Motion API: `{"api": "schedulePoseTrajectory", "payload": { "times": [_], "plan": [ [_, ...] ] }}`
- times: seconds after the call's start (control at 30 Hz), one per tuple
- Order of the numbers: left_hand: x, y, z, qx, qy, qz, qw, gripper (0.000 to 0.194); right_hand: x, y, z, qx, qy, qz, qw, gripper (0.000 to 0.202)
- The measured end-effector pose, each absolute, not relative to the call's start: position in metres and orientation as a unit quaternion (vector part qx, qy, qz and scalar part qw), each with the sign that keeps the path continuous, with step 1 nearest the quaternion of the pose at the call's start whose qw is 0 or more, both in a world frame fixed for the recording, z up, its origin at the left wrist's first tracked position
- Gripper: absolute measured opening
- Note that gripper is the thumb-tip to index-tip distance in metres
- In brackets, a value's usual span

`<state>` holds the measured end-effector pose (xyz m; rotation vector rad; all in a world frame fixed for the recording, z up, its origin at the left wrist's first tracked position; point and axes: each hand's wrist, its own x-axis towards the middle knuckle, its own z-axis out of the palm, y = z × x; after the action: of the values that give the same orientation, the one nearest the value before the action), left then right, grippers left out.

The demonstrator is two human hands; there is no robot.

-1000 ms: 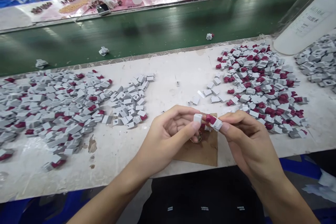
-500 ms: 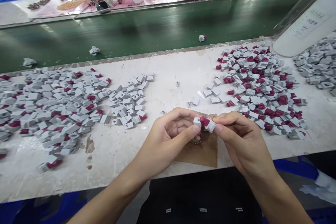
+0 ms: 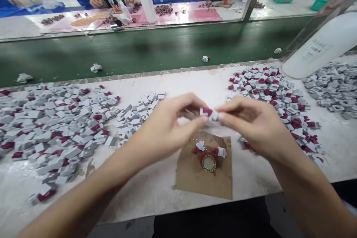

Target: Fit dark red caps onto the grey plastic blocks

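Grey and maroon, the piece (image 3: pixel 206 111) was held above the table (image 3: pixel 134 202), its left end pinched by the left hand (image 3: pixel 170 122), its right end by the right hand (image 3: pixel 251 122), thumb and fingers of each closed on it. Blur hid how its parts met. Nearer the person lay the card (image 3: pixel 200 186), bearing a round cap (image 3: pixel 209 163) and two parts (image 3: pixel 221 152). Heaps (image 3: pixel 55 126) flanked the hands; beyond ran a green belt (image 3: pixel 156 46).
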<state>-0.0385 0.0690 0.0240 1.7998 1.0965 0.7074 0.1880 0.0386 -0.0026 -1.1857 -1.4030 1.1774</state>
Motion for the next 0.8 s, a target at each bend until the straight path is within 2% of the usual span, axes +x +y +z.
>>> {"api": "schedulePoseTrajectory", "payload": {
  "times": [0.1, 0.17, 0.27, 0.4, 0.5, 0.63, 0.8],
  "plan": [
    [-0.039, 0.139, 0.021, 0.765, 0.507, 0.279, 0.281, 0.013, 0.186, 0.120, -0.007, -0.549, -0.661, 0.301, 0.413, 0.014],
    [-0.040, 0.186, 0.010, 0.730, 0.577, 0.273, 0.245, 0.013, 0.180, 0.180, -0.015, -0.616, -0.686, 0.164, 0.352, 0.033],
    [-0.044, 0.241, -0.013, 0.668, 0.644, 0.263, 0.264, 0.010, 0.168, 0.254, -0.027, -0.630, -0.702, 0.137, 0.303, 0.045],
    [-0.048, 0.276, -0.034, 0.648, 0.666, 0.238, 0.281, 0.006, 0.151, 0.301, -0.037, -0.633, -0.714, 0.154, 0.257, 0.033],
    [-0.054, 0.281, -0.033, 0.659, 0.672, 0.206, 0.268, 0.013, 0.146, 0.300, -0.033, -0.632, -0.715, 0.166, 0.246, 0.023],
    [-0.077, 0.252, -0.015, 0.695, 0.662, 0.168, 0.222, 0.039, 0.163, 0.258, -0.012, -0.621, -0.706, 0.192, 0.281, 0.019],
    [-0.119, 0.194, -0.003, 0.784, 0.573, 0.054, 0.234, 0.030, 0.213, 0.169, 0.004, -0.612, -0.671, 0.249, 0.335, 0.018]
  ]
}}
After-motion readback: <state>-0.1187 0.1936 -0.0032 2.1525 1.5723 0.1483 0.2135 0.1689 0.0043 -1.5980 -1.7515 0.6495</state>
